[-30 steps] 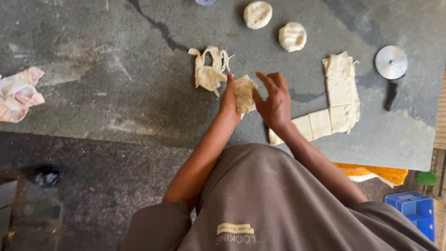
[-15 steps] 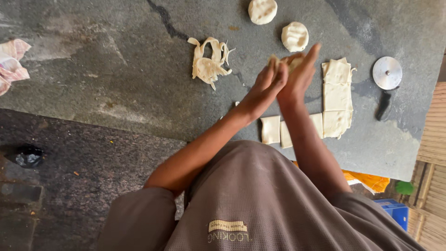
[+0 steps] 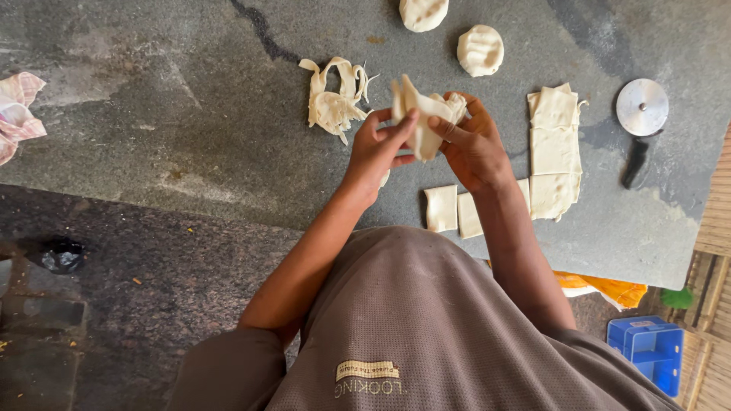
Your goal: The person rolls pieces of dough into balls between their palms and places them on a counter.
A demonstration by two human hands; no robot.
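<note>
Both hands (image 3: 426, 144) have drawn back, lifting the dough piece (image 3: 422, 114) above the slab (image 3: 190, 129).

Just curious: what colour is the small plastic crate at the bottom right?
Bright blue: the small plastic crate shows clearly in the head view.

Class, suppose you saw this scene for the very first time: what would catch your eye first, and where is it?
Both hands, left hand and right hand, hold a folded piece of dough up over the grey stone slab. Left of it lies a heap of dough strips; a round cutter wheel rests at the far right.
</note>
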